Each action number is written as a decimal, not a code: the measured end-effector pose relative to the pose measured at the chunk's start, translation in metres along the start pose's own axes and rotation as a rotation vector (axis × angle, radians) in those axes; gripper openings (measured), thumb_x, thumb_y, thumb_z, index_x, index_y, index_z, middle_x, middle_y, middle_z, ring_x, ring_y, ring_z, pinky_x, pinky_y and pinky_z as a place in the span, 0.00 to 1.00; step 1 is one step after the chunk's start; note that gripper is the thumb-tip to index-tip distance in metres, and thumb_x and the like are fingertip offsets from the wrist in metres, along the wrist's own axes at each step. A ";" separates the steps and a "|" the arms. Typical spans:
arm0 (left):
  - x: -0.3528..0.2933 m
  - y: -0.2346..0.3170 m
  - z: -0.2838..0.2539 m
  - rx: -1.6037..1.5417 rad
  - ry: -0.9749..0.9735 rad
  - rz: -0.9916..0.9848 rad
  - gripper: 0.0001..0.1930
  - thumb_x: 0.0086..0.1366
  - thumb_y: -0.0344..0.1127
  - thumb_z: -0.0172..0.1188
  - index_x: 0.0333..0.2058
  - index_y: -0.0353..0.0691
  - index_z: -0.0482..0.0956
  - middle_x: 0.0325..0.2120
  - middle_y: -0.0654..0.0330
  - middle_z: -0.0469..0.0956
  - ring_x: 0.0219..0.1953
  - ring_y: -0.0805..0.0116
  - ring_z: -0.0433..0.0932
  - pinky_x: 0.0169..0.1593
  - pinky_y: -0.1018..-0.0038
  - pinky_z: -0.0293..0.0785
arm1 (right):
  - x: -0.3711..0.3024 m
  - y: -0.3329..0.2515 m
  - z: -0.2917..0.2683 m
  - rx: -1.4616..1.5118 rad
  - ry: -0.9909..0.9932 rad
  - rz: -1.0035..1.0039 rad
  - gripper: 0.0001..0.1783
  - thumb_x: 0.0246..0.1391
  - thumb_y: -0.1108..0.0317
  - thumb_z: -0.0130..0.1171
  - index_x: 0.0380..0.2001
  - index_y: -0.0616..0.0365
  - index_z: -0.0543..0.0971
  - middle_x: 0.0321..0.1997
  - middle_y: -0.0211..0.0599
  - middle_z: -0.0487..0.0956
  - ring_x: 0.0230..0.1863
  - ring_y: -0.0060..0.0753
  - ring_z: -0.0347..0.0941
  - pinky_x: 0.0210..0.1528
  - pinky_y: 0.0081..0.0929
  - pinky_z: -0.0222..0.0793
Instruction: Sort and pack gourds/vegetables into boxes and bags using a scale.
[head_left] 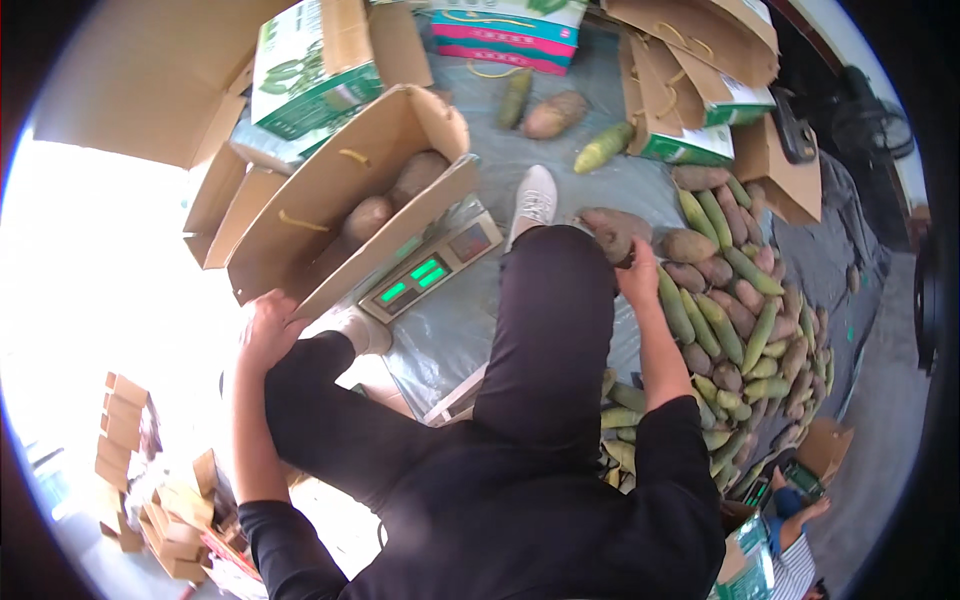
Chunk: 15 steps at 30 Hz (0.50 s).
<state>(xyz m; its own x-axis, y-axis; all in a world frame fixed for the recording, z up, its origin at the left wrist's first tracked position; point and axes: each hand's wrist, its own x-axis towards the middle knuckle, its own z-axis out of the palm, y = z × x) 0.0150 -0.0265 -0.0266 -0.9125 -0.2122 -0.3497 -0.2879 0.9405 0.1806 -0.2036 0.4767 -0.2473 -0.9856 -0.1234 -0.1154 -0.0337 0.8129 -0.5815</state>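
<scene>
An open cardboard box [325,165] with yellow cord handles stands on a digital scale [430,270] with lit green digits. Inside it lie a few reddish-brown root vegetables [368,216]. My left hand [268,330] is closed on the box's near corner. Beyond my right knee, my right hand [640,278] grips the near end of a large reddish-brown root vegetable [612,228]; some of its fingers are hidden. Right beside that hand lies a big heap of long green radishes [715,322] and more reddish-brown roots [688,246].
Green-and-white printed cartons [300,75] stand at the far left, more open cartons [690,95] at the far right. A pink-and-blue box [505,40] sits at the back. Loose radishes [603,148] lie on the grey sheet. Another person [795,550] is at lower right.
</scene>
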 end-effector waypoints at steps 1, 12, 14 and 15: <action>-0.002 0.002 -0.005 -0.033 -0.019 -0.022 0.10 0.45 0.35 0.62 0.20 0.33 0.75 0.24 0.50 0.70 0.32 0.49 0.71 0.36 0.60 0.68 | 0.008 -0.017 -0.006 0.054 0.056 -0.053 0.37 0.24 0.67 0.72 0.45 0.55 0.70 0.44 0.41 0.73 0.46 0.46 0.69 0.47 0.38 0.66; -0.013 0.002 -0.009 0.005 0.092 0.078 0.10 0.46 0.36 0.60 0.18 0.34 0.75 0.21 0.51 0.71 0.29 0.51 0.73 0.35 0.61 0.69 | 0.023 -0.298 -0.121 0.278 0.085 -0.771 0.35 0.27 0.67 0.71 0.46 0.58 0.71 0.43 0.38 0.74 0.43 0.37 0.72 0.48 0.29 0.66; -0.010 0.004 -0.011 -0.037 0.077 0.074 0.10 0.46 0.35 0.60 0.18 0.34 0.74 0.21 0.50 0.71 0.30 0.51 0.73 0.36 0.60 0.68 | 0.022 -0.335 -0.121 0.234 0.007 -0.939 0.38 0.30 0.66 0.71 0.49 0.58 0.70 0.44 0.37 0.74 0.44 0.31 0.69 0.50 0.29 0.64; -0.008 0.005 -0.012 -0.039 0.084 0.077 0.09 0.46 0.35 0.60 0.19 0.34 0.75 0.21 0.50 0.71 0.30 0.51 0.73 0.36 0.60 0.68 | 0.015 -0.358 -0.119 0.222 -0.001 -0.993 0.35 0.33 0.66 0.70 0.49 0.57 0.70 0.43 0.37 0.74 0.43 0.30 0.69 0.48 0.28 0.65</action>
<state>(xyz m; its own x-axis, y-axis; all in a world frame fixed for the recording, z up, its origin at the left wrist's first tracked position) 0.0178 -0.0234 -0.0118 -0.9530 -0.1627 -0.2558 -0.2255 0.9443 0.2397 -0.2264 0.2516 0.0549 -0.5290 -0.6858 0.4998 -0.8050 0.2192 -0.5513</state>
